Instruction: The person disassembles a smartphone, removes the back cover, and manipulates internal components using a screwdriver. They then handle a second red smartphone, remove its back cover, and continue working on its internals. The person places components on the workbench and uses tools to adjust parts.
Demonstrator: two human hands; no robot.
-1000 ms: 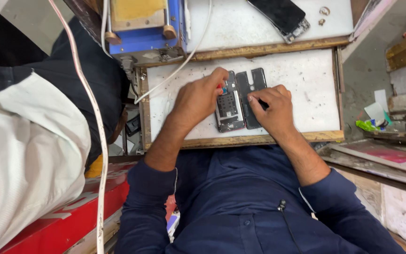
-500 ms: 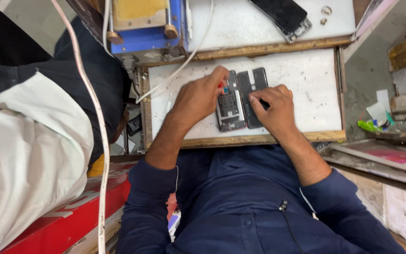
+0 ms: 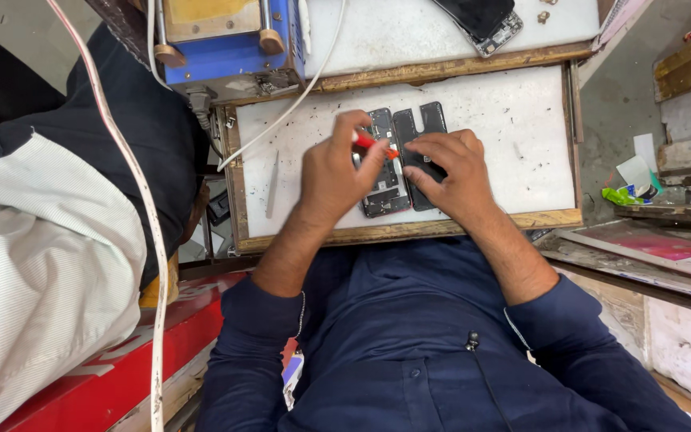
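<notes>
The left hand (image 3: 333,172) pinches a small red-handled tool (image 3: 376,146) over the opened phone (image 3: 384,172), which lies on the white board (image 3: 513,136) just before the person, while the right hand (image 3: 449,172) presses flat, fingers spread, on the black back panel (image 3: 419,132) beside it. By the look of it, the phone's insides are being worked with the tool's tip. That calls for a steady phone and a light, exact touch on small parts.

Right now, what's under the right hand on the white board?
Under the right hand lies a dark phone back cover on the white board; only its upper end shows. Its lower part is covered by the hand, so nothing there can be seen.
</notes>
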